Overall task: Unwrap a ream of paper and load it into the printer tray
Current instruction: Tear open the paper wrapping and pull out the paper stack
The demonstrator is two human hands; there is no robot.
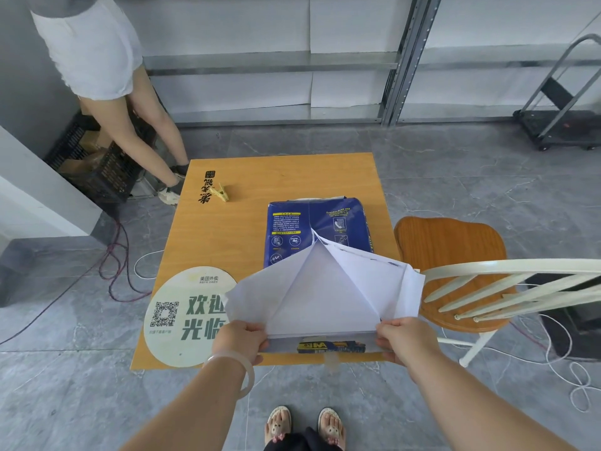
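Observation:
A ream of paper [305,229] in a dark blue printed wrapper lies on the small wooden table [247,177]. The wrapper's near end is torn open, and its white inner flaps [325,297] are spread out in a triangle toward me. My left hand [239,341] grips the near left corner of the opened wrapper. My right hand [401,340] grips the near right corner. A strip of the blue and yellow label [325,346] shows between my hands at the table's front edge. No printer or tray is in view.
A round sign [182,317] with a QR code lies at the table's front left, and a yellow clothes peg [220,192] at the back left. A wooden chair [455,265] stands close on the right. Another person stands far left by a black crate [97,164]. Cables trail on the floor.

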